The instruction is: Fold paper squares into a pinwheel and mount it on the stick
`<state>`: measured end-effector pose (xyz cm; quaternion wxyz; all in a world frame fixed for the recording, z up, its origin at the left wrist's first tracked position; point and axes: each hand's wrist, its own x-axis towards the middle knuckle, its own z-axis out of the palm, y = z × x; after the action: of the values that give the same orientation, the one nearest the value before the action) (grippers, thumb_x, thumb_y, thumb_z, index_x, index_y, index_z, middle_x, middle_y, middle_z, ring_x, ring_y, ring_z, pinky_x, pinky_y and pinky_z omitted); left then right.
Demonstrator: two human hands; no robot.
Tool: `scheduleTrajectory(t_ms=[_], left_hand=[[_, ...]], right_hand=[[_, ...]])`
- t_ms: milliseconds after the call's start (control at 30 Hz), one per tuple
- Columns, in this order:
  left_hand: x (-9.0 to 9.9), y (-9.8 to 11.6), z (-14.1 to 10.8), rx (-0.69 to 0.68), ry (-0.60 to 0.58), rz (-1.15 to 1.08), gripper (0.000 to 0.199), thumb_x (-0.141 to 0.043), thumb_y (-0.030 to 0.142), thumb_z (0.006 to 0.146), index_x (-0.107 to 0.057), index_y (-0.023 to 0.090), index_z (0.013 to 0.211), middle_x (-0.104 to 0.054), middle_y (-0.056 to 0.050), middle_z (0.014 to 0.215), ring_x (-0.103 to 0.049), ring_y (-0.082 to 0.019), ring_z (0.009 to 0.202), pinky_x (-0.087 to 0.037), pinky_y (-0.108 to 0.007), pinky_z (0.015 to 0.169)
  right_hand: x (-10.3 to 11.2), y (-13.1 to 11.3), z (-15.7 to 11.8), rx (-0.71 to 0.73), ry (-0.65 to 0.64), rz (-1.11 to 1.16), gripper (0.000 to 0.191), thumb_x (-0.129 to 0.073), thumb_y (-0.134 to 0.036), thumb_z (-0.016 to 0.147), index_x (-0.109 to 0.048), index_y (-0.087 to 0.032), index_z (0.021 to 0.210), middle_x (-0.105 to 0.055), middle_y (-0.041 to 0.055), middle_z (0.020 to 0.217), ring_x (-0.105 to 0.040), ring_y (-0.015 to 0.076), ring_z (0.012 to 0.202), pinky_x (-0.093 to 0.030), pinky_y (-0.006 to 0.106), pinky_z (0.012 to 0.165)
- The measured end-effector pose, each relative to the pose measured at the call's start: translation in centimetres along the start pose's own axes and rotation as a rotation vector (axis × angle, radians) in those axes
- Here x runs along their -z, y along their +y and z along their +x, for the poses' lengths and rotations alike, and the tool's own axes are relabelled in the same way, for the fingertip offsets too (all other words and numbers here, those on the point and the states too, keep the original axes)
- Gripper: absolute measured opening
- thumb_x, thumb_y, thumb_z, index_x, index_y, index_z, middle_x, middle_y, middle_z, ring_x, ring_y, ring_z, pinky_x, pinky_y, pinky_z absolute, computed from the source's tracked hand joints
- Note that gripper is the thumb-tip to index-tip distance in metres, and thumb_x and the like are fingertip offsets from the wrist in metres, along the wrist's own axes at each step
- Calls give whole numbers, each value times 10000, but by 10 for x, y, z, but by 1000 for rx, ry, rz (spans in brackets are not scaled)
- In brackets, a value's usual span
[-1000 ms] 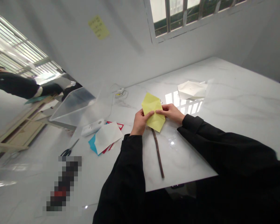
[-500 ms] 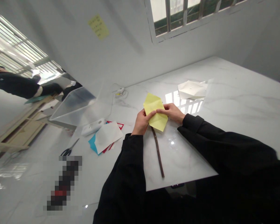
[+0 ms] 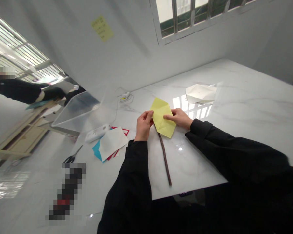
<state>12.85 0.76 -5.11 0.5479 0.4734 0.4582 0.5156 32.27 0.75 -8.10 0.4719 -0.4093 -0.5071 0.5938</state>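
A yellow paper sheet (image 3: 163, 117), folded into a rough diamond, is held just above or on the white marble table top (image 3: 244, 94). My right hand (image 3: 179, 118) grips its right side, with the fingers lying across the face of the paper. My left hand (image 3: 144, 125) pinches the left edge, its fingers curled upward. A thin dark brown stick (image 3: 165, 159) lies on the table directly below the paper, its upper end close to the lower corner. Whether they touch is hidden.
A folded white paper (image 3: 200, 93) lies beyond my right hand. To the left are a white device (image 3: 97, 133), a white sheet over blue and red paper (image 3: 111, 143), scissors (image 3: 72, 158) and a clear plastic box (image 3: 80, 112). A person (image 3: 19, 91) stands far left.
My left hand has drawn back from the paper's face to its left edge. More of the yellow paper now shows, and it has turned slightly, with its corners sharper.
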Motion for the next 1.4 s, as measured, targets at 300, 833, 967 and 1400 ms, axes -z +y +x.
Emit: scheduleTrajectory(t_ms=[300, 833, 967, 1400], left_hand=[[3, 1, 2, -10, 68, -16, 458, -912, 508, 668, -636, 195, 858, -718, -1, 864, -662, -112, 704, -526, -245, 697], [-1, 11, -4, 11, -2, -41, 306, -802, 357, 687, -625, 236, 906, -645, 26, 876, -605, -109, 740, -484, -205, 671], [-3, 13, -5, 25, -13, -33, 363, -811, 468, 718, -586, 226, 868, -622, 22, 876, -601, -112, 743, -479, -206, 668], [-7, 1, -7, 60, -125, 36, 533, -901, 389, 645, -649, 198, 1075, -721, -24, 944, -669, -164, 797, -519, -247, 690]], right_hand=[[0, -2, -1, -6, 3, -28, 298, -879, -363, 722, -796, -133, 893, -816, 95, 945, -738, 218, 793, -581, 280, 671], [0, 0, 0, 11, 7, -72, 253, -810, -339, 770, -787, -123, 899, -805, 86, 903, -716, 198, 757, -554, 263, 647], [0, 0, 1, 16, 3, -99, 261, -809, -346, 763, -783, -118, 888, -797, 80, 874, -711, 201, 754, -544, 264, 642], [0, 1, 1, 55, -39, -120, 287, -796, -382, 765, -791, -124, 891, -796, 64, 855, -714, 200, 753, -525, 252, 632]])
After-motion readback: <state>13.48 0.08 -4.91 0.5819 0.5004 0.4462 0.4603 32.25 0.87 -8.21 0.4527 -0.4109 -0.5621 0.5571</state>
